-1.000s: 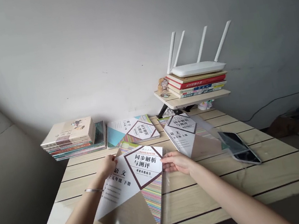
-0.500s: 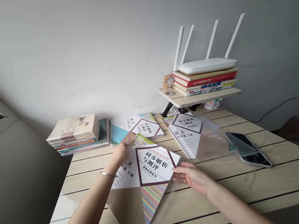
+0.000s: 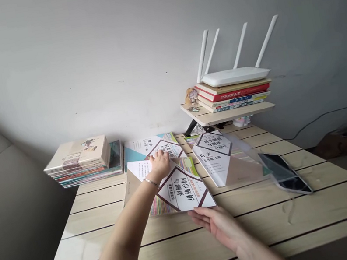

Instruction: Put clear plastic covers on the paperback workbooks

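Note:
A white workbook with a striped, diamond-patterned cover lies flat on the wooden desk. My left hand, with a bracelet on the wrist, rests on the book's far edge, fingers curled over it. My right hand lies palm up with its fingers spread at the book's near right corner, holding nothing. A second workbook with a similar cover lies just behind the first. A third lies to the right, under a clear plastic sleeve.
A stack of books stands at the desk's back left. A small raised shelf at the back right carries several books and a white router. A dark phone lies on the right of the desk. A cable runs along the wall.
The workbook has turned round and moved from the near edge toward the back, now lying flat. My left hand went with its far edge; my right hand dropped back to its near corner.

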